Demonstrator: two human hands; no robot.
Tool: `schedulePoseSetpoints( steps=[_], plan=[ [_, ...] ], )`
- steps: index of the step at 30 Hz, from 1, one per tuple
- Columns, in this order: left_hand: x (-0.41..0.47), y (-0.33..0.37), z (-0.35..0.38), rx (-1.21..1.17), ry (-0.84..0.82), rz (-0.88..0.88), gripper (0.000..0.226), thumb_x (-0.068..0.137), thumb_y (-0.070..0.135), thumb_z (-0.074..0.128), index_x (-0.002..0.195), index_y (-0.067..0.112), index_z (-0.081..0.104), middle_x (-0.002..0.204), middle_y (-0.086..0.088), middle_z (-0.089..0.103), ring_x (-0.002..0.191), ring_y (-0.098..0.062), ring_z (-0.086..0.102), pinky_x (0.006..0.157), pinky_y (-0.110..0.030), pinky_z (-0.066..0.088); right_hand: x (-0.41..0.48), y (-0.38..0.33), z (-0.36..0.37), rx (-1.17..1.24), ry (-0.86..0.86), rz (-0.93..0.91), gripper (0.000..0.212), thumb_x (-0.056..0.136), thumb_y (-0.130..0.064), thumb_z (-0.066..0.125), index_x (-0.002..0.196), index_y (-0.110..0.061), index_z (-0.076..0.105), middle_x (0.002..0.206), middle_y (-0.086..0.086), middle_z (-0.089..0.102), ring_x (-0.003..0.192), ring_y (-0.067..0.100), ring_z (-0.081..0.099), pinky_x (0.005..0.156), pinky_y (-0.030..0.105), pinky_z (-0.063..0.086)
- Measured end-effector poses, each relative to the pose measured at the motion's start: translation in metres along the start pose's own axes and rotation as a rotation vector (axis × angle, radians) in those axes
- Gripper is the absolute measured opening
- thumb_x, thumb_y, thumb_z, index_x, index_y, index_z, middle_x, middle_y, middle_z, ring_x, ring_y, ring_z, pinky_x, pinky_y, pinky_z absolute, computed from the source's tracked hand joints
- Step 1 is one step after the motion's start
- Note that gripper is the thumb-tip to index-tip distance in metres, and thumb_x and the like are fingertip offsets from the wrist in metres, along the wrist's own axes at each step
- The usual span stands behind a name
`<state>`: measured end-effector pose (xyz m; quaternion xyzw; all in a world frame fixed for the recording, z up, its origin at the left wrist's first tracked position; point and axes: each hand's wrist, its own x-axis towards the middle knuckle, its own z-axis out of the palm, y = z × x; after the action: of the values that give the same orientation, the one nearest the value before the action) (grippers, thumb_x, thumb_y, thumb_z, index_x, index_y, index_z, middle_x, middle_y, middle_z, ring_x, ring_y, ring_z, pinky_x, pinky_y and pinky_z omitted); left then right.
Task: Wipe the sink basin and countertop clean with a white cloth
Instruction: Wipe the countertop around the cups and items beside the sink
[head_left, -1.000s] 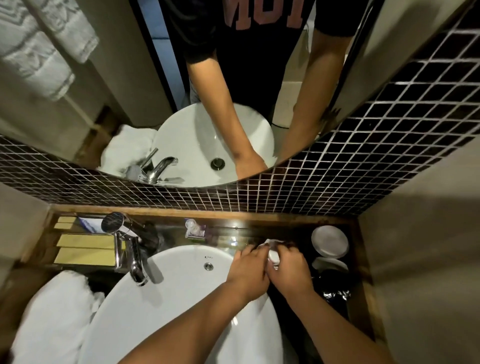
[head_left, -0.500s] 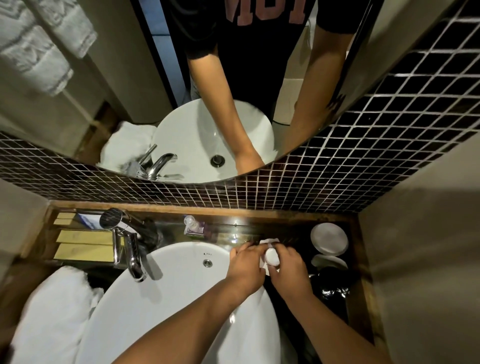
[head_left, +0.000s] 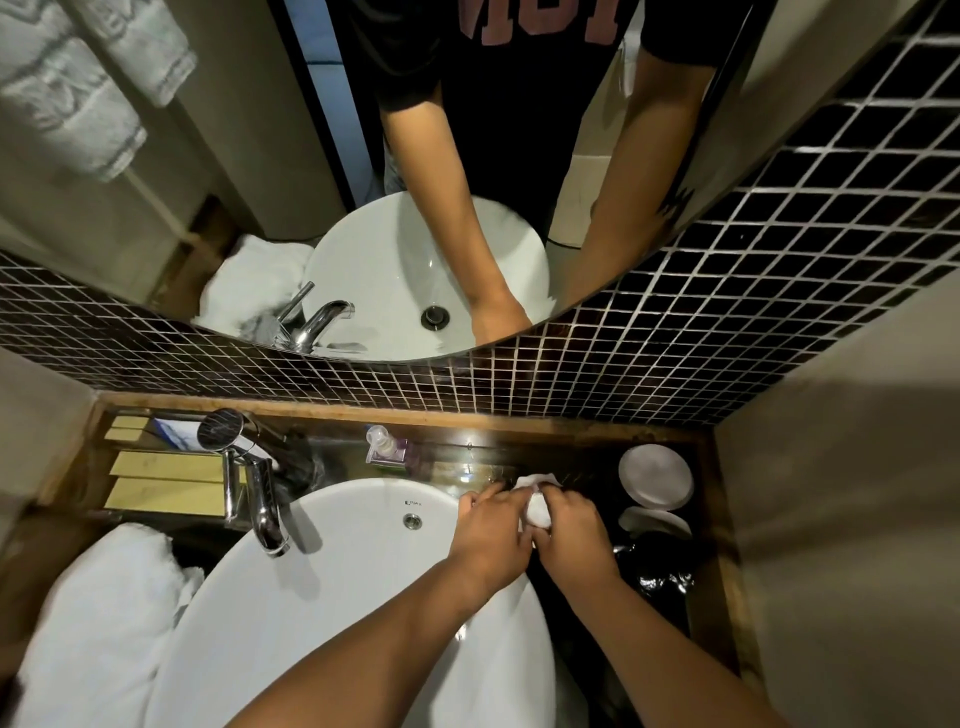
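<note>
Since a second ago both hands have stayed pressed together at the sink's (head_left: 322, 613) right rear rim, and more of the white cloth (head_left: 536, 499) now shows between them. The left hand (head_left: 493, 530) and right hand (head_left: 571, 535) both curl their fingers shut around the cloth, bunched into a small wad. The wad sits over the dark table (head_left: 587, 467) just right of the rim, its long axis running from the hands toward the tiled wall (head_left: 623, 374).
</note>
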<state>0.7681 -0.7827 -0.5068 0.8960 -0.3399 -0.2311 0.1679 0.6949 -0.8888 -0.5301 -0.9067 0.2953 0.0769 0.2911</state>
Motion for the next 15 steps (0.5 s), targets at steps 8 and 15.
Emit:
schedulePoseSetpoints(
  steps=[8, 15],
  plan=[
    [-0.006, -0.013, 0.0, 0.096, -0.039, -0.044, 0.063, 0.086, 0.039, 0.055, 0.145, 0.029, 0.036, 0.147, 0.005, 0.042, 0.144, -0.021, 0.022, 0.112, -0.042, 0.018, -0.008, 0.006, -0.018, -0.045, -0.064, 0.096, 0.092, 0.068, -0.034, 0.089, 0.146, -0.019, 0.042, 0.138, 0.006, 0.053, 0.128, 0.026, 0.047, 0.103, 0.035, 0.045],
    [0.002, -0.013, 0.006, 0.174, -0.103, -0.053, 0.071, 0.089, 0.047, 0.05, 0.151, 0.021, 0.029, 0.153, 0.003, 0.038, 0.147, -0.022, 0.017, 0.115, -0.044, 0.014, -0.005, -0.001, -0.003, -0.096, -0.087, 0.153, 0.081, 0.075, -0.027, 0.084, 0.143, -0.013, 0.044, 0.138, 0.009, 0.051, 0.124, 0.025, 0.053, 0.105, 0.033, 0.046]
  ],
)
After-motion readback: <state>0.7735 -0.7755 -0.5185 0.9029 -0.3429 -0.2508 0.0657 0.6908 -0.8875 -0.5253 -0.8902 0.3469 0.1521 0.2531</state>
